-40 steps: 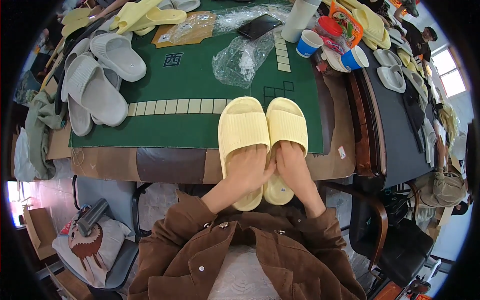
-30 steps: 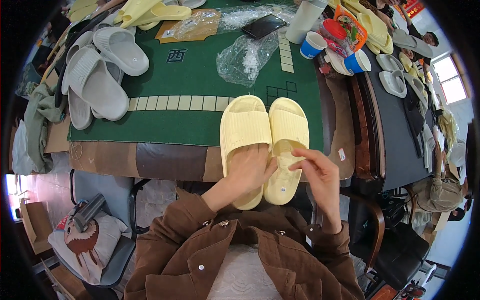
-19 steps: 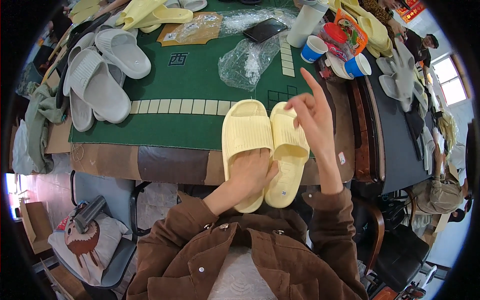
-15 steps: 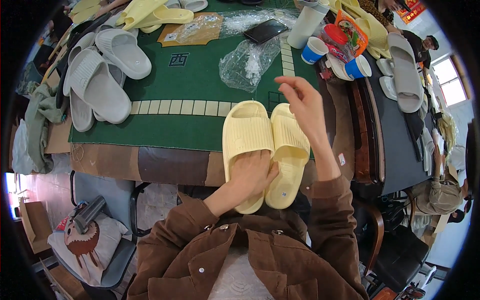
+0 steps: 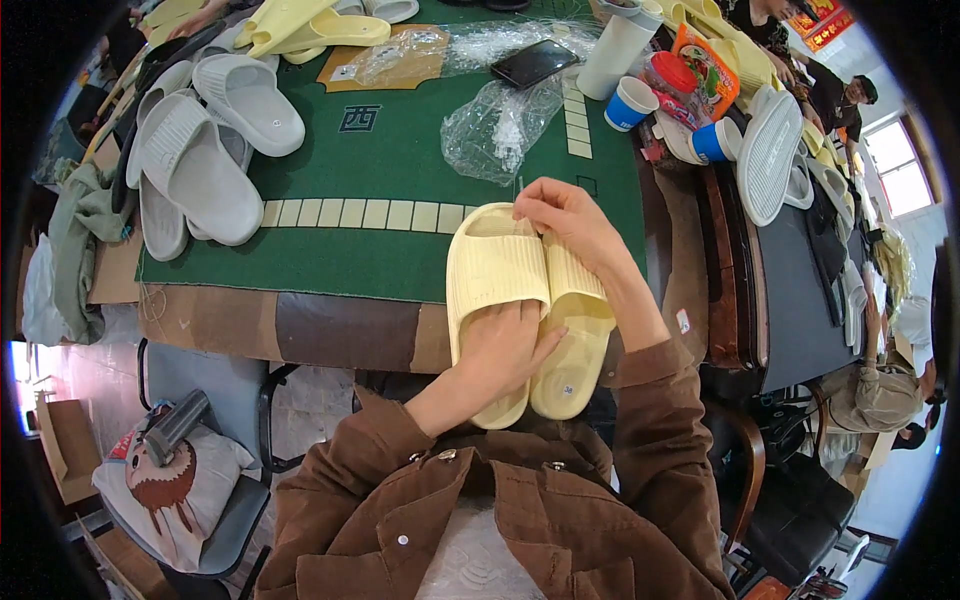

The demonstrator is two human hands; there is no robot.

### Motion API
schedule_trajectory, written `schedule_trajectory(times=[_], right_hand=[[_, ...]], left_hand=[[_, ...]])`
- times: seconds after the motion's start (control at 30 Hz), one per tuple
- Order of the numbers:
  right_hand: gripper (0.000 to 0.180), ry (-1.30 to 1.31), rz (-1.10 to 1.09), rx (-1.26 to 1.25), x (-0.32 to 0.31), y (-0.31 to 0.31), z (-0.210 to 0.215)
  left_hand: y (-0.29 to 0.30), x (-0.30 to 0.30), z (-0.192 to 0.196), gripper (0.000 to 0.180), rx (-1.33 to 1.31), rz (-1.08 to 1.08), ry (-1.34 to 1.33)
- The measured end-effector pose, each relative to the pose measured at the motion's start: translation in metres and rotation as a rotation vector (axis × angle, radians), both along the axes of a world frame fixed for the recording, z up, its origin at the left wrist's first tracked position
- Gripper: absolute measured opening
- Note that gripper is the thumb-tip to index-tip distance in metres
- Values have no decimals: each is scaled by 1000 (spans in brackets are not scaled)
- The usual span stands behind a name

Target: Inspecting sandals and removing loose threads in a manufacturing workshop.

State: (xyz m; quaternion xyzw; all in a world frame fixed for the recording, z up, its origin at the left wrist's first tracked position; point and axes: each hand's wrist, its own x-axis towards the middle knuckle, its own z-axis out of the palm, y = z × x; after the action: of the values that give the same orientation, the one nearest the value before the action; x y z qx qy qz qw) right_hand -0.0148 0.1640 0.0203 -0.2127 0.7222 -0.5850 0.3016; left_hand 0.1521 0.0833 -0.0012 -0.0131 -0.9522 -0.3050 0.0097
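Note:
Two pale yellow slippers lie side by side at the table's near edge, soles down and toes away from me. My left hand (image 5: 502,345) has its fingers inside the left slipper (image 5: 492,262), under its ribbed strap, while the thumb reaches across to the right slipper (image 5: 572,370). Over the toes of the pair, my right hand (image 5: 568,220) is closed in a pinch between the two slippers. A thin clear strand seems to stand by the fingertips; what they pinch is too small to make out.
Grey slippers (image 5: 205,175) are piled at the left on the green mat (image 5: 350,260). Beyond my hands lie a clear plastic bag (image 5: 490,130) and a phone (image 5: 535,64). Paper cups (image 5: 630,103) and a white bottle (image 5: 618,50) stand back right. Other people work at the far right.
My right hand has moved left and down from the air onto the toes of the yellow slippers, its fingers closing in a pinch. At the right, a grey slipper has turned sole outward.

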Motion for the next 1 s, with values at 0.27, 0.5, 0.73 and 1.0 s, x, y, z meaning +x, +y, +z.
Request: schedule_trajectory(times=[0.27,0.5,0.73,1.0], right_hand=[[12,-296,-317,-348,-4,4,-1],[10,381,-580,-465,-3,7,-2],[7,1246,-640,-93,10,4,12],[11,1158,-344,23,-17,6,27]], left_hand=[[-15,25,8,42,-79,-98,359],[-9,31,23,35,-25,-85,468],[-9,25,11,40,-45,-119,575],[2,13,7,49,-173,-168,452]])
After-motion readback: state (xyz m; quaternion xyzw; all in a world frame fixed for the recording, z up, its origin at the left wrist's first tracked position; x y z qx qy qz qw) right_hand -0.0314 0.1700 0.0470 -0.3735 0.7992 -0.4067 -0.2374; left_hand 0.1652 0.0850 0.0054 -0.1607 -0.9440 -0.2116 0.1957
